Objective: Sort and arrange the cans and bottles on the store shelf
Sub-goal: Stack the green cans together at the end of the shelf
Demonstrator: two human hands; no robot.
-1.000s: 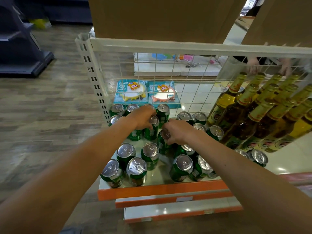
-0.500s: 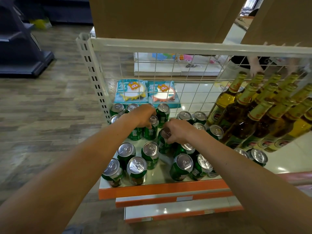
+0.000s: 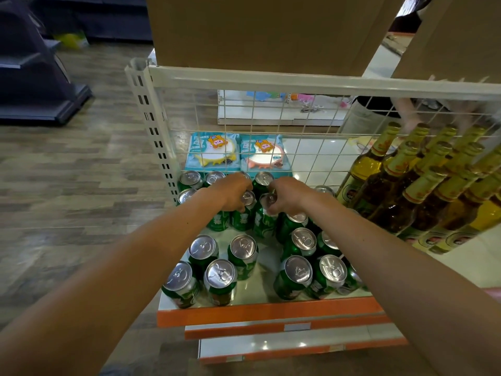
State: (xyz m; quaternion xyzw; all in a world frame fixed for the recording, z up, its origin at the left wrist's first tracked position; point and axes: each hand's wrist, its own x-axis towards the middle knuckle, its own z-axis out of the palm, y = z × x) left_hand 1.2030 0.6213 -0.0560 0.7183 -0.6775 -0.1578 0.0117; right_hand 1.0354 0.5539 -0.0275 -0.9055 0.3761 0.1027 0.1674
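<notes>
The left hand [image 3: 232, 192] grips a green can [image 3: 242, 219] by its top, and the right hand [image 3: 288, 196] grips the next can [image 3: 262, 222] just beside it.

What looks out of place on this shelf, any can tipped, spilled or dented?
No can looks tipped, spilled or dented. Only oddity: the front cans stand in two loose clumps, not rows, with a bare strip of shelf between. The left hand and right hand each grip a middle can.
</notes>
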